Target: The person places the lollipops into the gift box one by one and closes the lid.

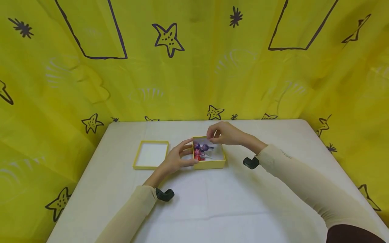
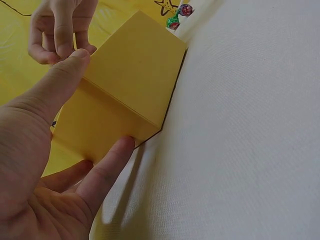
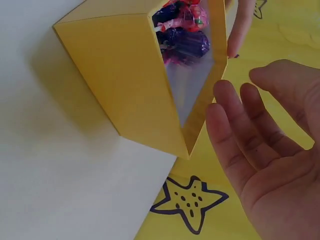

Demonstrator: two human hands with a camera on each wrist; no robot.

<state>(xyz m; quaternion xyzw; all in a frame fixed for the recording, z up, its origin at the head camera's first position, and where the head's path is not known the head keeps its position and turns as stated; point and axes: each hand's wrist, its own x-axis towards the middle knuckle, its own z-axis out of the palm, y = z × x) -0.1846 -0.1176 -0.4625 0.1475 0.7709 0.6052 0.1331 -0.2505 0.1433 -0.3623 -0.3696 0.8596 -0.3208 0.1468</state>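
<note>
An uncovered yellow box (image 1: 209, 164) stands on the table, with several wrapped lollipops (image 1: 199, 152) in purple, pink and red along its left part. My left hand (image 1: 174, 160) holds the box by its left side. In the left wrist view its thumb (image 2: 70, 70) lies at the rim and its fingers touch the side wall. Above the far part of the box is my right hand (image 1: 226, 133), its fingers loosely bent. The right wrist view shows a gap between that thumb and the fingers (image 3: 230, 135), with nothing held.
The yellow-rimmed lid (image 1: 151, 167) lies left of the box, its white inside facing up. In the left wrist view, wrapped lollipops, green and dark red (image 2: 173, 22), lie beyond the box. A yellow patterned curtain (image 1: 194, 74) hangs behind the white-covered table (image 1: 212, 195).
</note>
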